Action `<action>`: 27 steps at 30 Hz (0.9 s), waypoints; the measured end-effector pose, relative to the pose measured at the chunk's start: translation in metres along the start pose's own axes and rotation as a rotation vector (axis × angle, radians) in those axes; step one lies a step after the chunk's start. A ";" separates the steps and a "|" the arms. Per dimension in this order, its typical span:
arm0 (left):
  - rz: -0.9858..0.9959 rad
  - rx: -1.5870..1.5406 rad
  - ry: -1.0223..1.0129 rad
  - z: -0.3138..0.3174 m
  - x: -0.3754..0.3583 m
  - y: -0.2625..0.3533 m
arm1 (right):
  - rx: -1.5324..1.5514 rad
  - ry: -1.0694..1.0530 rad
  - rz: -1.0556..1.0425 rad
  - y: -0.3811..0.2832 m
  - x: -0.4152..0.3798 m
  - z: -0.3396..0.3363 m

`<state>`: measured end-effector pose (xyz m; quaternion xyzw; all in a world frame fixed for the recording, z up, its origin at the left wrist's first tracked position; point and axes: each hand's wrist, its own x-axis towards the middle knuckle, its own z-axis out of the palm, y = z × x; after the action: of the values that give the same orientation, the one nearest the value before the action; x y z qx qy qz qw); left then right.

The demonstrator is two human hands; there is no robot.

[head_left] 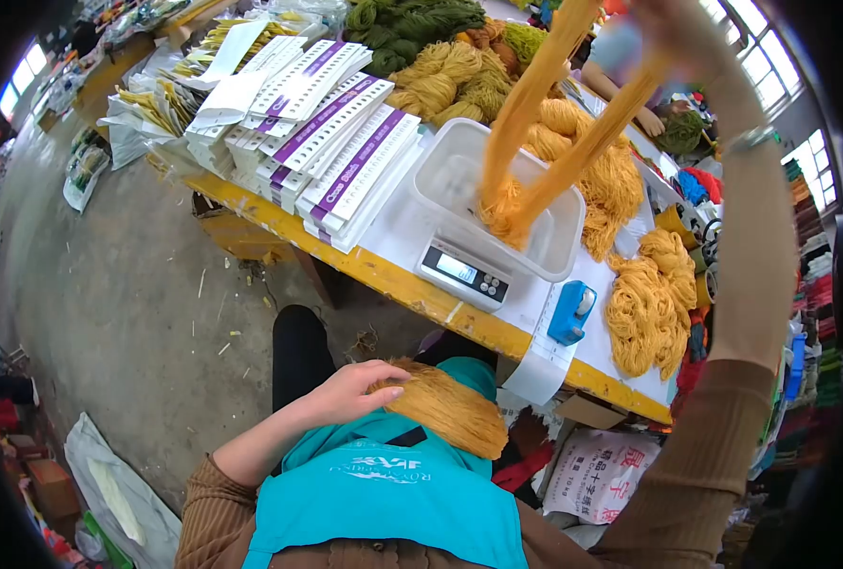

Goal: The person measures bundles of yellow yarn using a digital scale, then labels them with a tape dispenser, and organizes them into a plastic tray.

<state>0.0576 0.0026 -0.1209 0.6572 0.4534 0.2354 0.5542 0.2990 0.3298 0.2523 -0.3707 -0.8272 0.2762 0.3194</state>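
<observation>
My right hand [682, 38], raised high at the upper right and partly blurred, is closed on a skein of orange-yellow thread [587, 147]. Two strands of the skein hang down, and its lower end lies bunched in a translucent plastic tub [559, 248]. The tub sits on a digital scale [464, 275] with a lit display. My left hand [355, 391] lies across one end of a golden-brown bundle of thread [455, 408] on my lap, fingers stretched out over it. Some of its fingers are hidden.
Stacked white cards with purple bands [346, 166] stand left of the tub. More yellow skeins [649, 308] and green skeins [412, 33] lie on the yellow-edged table [384, 284]. A blue tape dispenser [570, 313] sits near the edge. Another person's hand [651, 121] is across the table.
</observation>
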 end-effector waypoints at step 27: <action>-0.210 -0.156 0.013 -0.012 0.007 -0.033 | -0.685 0.425 -0.023 0.202 -0.110 0.086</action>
<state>0.0404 0.0137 -0.1501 0.5594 0.5034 0.2149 0.6225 0.3815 0.3398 0.0210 -0.4953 -0.7911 -0.1018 0.3443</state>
